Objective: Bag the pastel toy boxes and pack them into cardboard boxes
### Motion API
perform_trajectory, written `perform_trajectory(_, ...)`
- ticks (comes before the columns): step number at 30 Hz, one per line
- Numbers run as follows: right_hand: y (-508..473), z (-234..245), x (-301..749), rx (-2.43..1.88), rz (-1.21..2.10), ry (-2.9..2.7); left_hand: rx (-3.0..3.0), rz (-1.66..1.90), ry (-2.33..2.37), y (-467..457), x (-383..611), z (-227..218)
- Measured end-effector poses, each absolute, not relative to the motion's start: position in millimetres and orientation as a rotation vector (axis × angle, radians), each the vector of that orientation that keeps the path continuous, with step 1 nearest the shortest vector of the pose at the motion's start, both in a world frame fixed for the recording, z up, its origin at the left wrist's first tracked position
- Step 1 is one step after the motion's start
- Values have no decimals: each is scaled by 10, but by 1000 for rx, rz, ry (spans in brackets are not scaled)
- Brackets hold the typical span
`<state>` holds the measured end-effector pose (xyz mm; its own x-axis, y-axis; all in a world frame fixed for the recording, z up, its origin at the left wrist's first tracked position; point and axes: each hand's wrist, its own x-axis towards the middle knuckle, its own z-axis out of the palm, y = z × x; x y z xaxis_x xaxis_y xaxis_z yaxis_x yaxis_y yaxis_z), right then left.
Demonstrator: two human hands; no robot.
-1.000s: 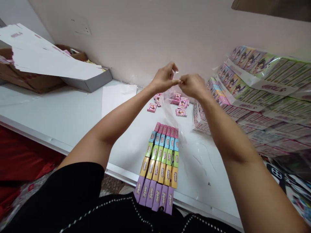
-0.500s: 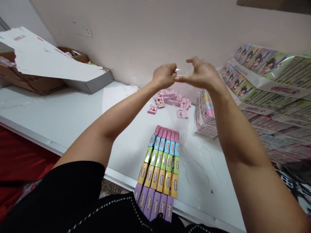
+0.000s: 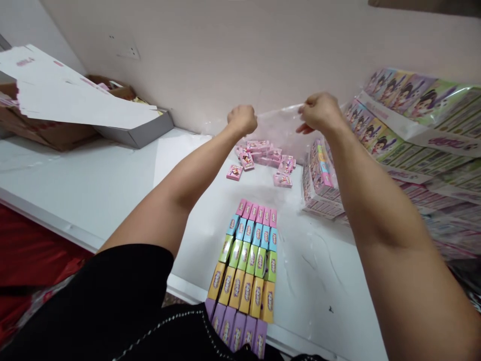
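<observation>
Above the bench (image 3: 112, 175), one edge of the clear film (image 3: 280, 120) appeared to be gripped in the curled left hand (image 3: 242, 119); below, rows of coloured boxes (image 3: 243, 258) were ranged near the front edge, untouched. The film's other side was pinched by the right hand (image 3: 321, 111), near wrapped cartons (image 3: 432, 133). Spreading the film was seemingly in hand; an even pull was called for next.

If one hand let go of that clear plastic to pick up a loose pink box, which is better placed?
Probably the left hand: in this view it appears closer to the loose pink boxes, while the right hand, also gripping the clear plastic, is nearer the wrapped stack.
</observation>
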<state>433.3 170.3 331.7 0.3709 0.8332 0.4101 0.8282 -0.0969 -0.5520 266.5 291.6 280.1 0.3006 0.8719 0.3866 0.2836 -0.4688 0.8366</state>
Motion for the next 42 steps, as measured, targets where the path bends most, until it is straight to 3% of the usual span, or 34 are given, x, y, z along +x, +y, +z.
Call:
perform_trajectory(4,1486,3279,4140,-1515,-687,-1449,1920,1527,806,2748,2866,3032)
perform_trajectory(6,1373,2993,4158,-1445,-744,-1531,1919,1718,619,2643,2877,2899)
perform_trajectory(13,902,1140,4361,-2048,-99,-1828,1984,1090,940,2387,2418,1232)
perform_trajectory(19,474,387,4147,-2139,265,-1702,1773,643,1378,2202,2058,464)
perform_trajectory(24,258,170,3860,-2067,438,-1462,1614,484,1374,1977,2016,291)
perform_trajectory(31,240,268,3684,-1920,560,-1120,1269,538,1202,1744,2077,456)
perform_trajectory(38,165,490,3702,-2308,522,-1168,1027,614,1200,1418,1859,579)
perform_trajectory(42,107,551,3717,-2236,601,-1177,1003,649,1166,1268,1735,576)
